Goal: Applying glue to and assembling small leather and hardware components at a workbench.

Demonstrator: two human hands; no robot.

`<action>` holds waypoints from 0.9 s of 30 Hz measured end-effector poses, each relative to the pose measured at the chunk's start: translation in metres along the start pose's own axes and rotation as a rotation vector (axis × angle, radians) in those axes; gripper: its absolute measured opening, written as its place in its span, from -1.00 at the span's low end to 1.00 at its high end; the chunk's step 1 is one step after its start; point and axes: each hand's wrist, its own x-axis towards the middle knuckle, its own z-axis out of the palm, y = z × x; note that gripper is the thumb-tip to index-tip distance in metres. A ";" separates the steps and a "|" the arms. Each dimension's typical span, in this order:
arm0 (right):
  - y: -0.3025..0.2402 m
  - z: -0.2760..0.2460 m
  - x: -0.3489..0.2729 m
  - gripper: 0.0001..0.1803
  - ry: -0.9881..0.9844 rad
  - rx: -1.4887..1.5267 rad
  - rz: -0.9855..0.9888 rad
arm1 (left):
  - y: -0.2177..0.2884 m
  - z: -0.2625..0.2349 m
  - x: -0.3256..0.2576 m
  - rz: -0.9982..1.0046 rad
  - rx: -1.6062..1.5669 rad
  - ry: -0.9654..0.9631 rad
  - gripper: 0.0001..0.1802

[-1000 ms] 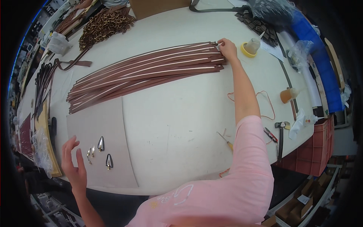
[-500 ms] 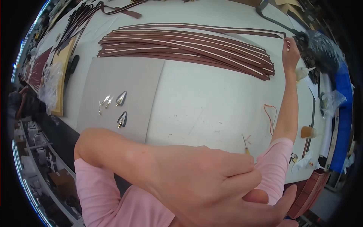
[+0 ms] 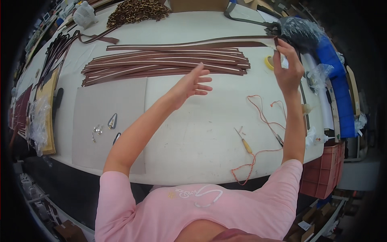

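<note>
At the far right, my right hand [image 3: 288,66] pinches the right end of a long brown strap [image 3: 193,42]. That end is raised off the table and shows a pale underside; the rest runs left behind the pile. My left hand [image 3: 192,85] hovers with its fingers spread in front of the brown strap bundle [image 3: 161,63], holding nothing. The bundle has pale edges and lies across the table. A grey board [image 3: 109,109] lies at the left, with a dark triangular metal ring [image 3: 112,121] and small metal fittings [image 3: 96,131] on it.
An awl with a yellow handle [image 3: 246,146] lies near orange cord [image 3: 258,151] at the front right. A yellow tape roll [image 3: 269,62] sits near my right hand. Chains [image 3: 139,14] are heaped at the back. A red crate [image 3: 322,171] stands off the right edge.
My left hand has moved from close to the camera out over the table, its fingers now spread. My right hand has lifted the strap's end. The head view has shifted.
</note>
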 end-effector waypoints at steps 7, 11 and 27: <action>-0.092 -0.071 -0.106 -0.73 -0.082 0.052 0.245 | -0.001 -0.036 0.084 0.198 -0.803 -0.251 -0.74; -0.120 -0.104 -0.167 -0.73 -0.098 0.106 0.536 | 0.044 -0.098 0.054 0.378 -0.756 -0.295 -0.75; -0.188 -0.103 -0.228 -0.69 -0.069 0.010 0.414 | 0.219 -0.359 -0.272 0.718 0.176 0.163 -0.53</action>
